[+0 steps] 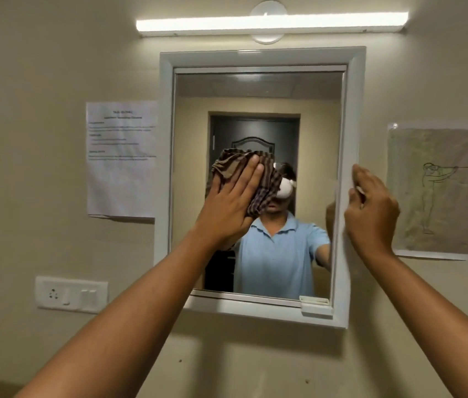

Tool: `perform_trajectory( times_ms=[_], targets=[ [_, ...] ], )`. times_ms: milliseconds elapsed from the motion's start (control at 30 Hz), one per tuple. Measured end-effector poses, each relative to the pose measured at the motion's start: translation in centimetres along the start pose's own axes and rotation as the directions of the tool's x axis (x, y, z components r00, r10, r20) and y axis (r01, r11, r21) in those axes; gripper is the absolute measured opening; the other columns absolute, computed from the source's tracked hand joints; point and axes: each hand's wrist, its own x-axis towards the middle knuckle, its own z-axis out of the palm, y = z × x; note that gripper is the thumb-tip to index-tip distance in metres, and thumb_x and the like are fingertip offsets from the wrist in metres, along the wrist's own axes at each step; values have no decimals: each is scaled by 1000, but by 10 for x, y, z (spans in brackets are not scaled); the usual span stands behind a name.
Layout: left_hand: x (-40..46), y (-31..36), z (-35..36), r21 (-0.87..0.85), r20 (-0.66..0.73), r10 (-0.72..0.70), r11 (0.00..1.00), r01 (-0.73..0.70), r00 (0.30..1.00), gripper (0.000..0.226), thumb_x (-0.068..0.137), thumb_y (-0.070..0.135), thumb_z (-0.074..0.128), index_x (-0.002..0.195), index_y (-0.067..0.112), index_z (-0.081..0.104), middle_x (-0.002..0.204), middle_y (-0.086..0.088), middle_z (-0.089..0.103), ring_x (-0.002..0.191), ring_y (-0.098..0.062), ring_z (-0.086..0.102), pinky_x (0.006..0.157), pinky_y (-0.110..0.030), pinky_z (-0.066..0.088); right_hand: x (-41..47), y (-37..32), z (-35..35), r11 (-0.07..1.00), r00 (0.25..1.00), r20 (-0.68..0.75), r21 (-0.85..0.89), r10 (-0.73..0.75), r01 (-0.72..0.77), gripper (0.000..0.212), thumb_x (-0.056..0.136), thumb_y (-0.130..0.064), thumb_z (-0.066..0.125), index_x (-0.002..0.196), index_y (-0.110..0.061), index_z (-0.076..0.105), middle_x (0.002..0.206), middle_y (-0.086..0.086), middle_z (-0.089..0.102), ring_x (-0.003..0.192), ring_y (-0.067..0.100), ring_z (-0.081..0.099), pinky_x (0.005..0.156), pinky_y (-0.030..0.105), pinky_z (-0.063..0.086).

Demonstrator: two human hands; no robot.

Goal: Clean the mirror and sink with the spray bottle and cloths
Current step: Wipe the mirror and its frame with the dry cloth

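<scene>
A white-framed mirror (255, 90) hangs on the beige wall, its door swung slightly outward on the right. My left hand (227, 205) presses a brown checked cloth (264, 182) flat against the middle of the glass, fingers straight. My right hand (370, 208) grips the mirror frame's right edge (349, 139), thumb and fingers curled round it. The glass reflects a person in a light blue shirt. No spray bottle or sink is in view.
A printed notice (122, 159) is taped left of the mirror and a drawing (439, 191) to its right. A switch and socket plate (72, 294) sits at lower left. A tube light (270, 23) glows above. A small white tray (316, 304) sits at the frame's lower right.
</scene>
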Motion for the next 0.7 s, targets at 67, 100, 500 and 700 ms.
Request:
perform_trajectory(
  times_ms=[67,100,500,700],
  targets=[
    [-4,-21,-1,-12,-8,-93,996,93,996,78,97,50,35,154,17,-6,162,-2,-13,149,-17,-13,119,-48,-4,-2,-1,3,1000,1000,-24,-16,1,-2,46,92,4,55,136,-8,55,137,9,59,127,22,55,109,31,40],
    [-7,-32,-1,-16,-12,-141,990,141,990,80,97,51,37,154,17,-7,162,-3,-14,149,-18,-13,119,-49,-4,-3,-2,5,1000,999,-32,-24,4,-5,46,92,4,54,136,-7,55,138,9,58,127,22,55,109,29,39],
    [-55,-31,20,-165,-30,-377,915,367,926,88,93,42,48,153,14,-10,161,-4,-17,148,-17,-19,117,-50,-5,-16,-6,11,987,996,-8,-135,84,-84,49,98,-4,52,145,-15,46,148,3,47,135,17,46,110,19,33],
    [-59,11,26,-206,-1,-354,915,346,935,84,96,46,41,153,13,-12,161,-7,-18,148,-21,-18,118,-53,-7,-29,-10,-4,970,992,118,-244,44,-14,62,91,9,49,146,-18,45,154,2,38,120,25,60,93,16,37]
  ],
)
